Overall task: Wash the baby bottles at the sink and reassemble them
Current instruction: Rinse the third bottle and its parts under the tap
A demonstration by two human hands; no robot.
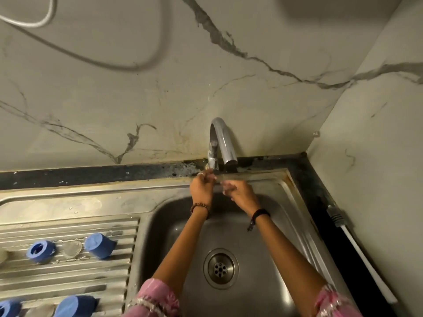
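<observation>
Hands at the tap over the sink
Left hand and right hand close together, grip blurred, cannot tell; blue caps on drainer

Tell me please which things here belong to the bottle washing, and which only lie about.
For the job: clear bottle held by left hand and right hand, tap, sink, blue caps.
Lying about: white brush, cable.
</observation>
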